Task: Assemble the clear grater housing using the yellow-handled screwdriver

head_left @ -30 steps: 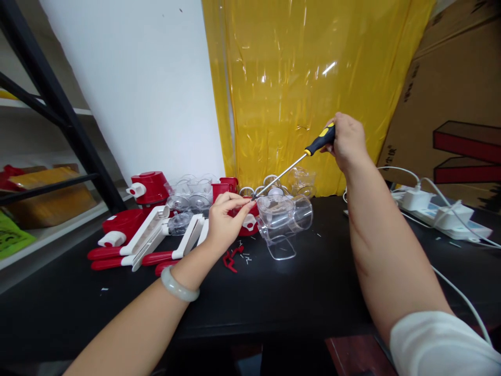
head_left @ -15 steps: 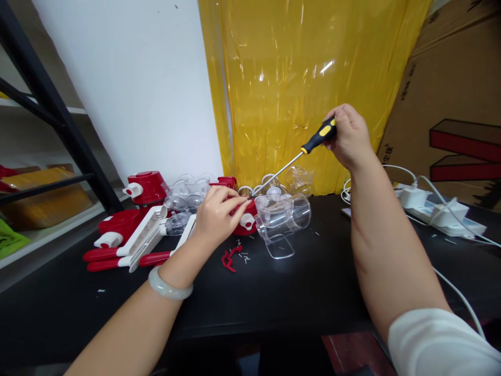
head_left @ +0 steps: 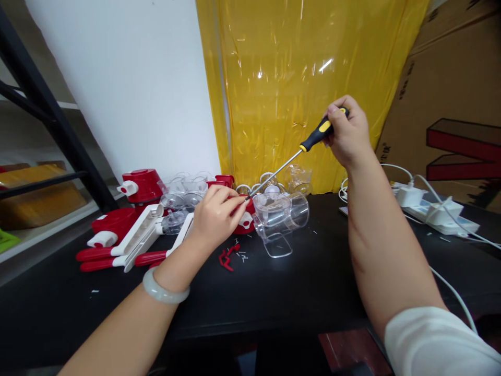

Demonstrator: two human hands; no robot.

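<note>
My right hand [head_left: 348,130] is closed around the black and yellow handle of a screwdriver [head_left: 319,134], which slants down to the left. Its metal shaft ends at the fingertips of my left hand [head_left: 217,214]. Thumb and fingers there are pinched together at the tip; what they hold is too small to make out. Just behind and below the pinch sits a red housing with a white knob [head_left: 246,222], partly covered by my left hand. A clear plastic container [head_left: 279,216] lies right of it. Small red plastic pieces [head_left: 227,258] and several small screws [head_left: 242,256] lie in front.
Red-handled white plastic parts [head_left: 135,237], red housings [head_left: 143,185] and clear cups [head_left: 191,185] crowd the left of the black table [head_left: 289,292]. White chargers on a power strip [head_left: 442,214] with cables lie right. Yellow sheeting [head_left: 274,78] hangs behind, beside a cardboard box [head_left: 450,94].
My right hand's fingers have shifted on the screwdriver handle, and the handle's end now shows above them. My left hand keeps its pinch at the tip. The view has shifted slightly.
</note>
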